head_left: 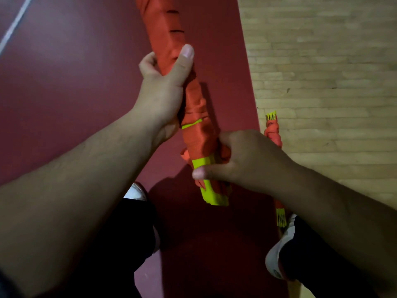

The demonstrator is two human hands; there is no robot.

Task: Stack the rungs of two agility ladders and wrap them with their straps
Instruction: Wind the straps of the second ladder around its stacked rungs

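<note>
Seemingly the wrapping of this ladder is near its end, so the job now is to finish tight. The left hand ought to clamp the turns already laid so none slackens. Meanwhile the right hand should draw the last of the orange strap snug against the yellow rungs and tuck its tail under a turn, rung ends flush.

As for the hands, the left one is closed round the upper middle of the held bundle, fingers curled behind it and the thumb laid flat up its front. The bundle runs lengthwise away from the person, above the red floor. It is wound in orange along most of its length, with bare yellow at the near end. The right hand is closed round that near end, thumb pressed across the yellow, fingers hidden behind; whether they pinch a loose strap end I cannot tell. Just right of it, partly hidden by it, a second wrapped bundle lies on the floor at the edge of the wooden boards
</note>
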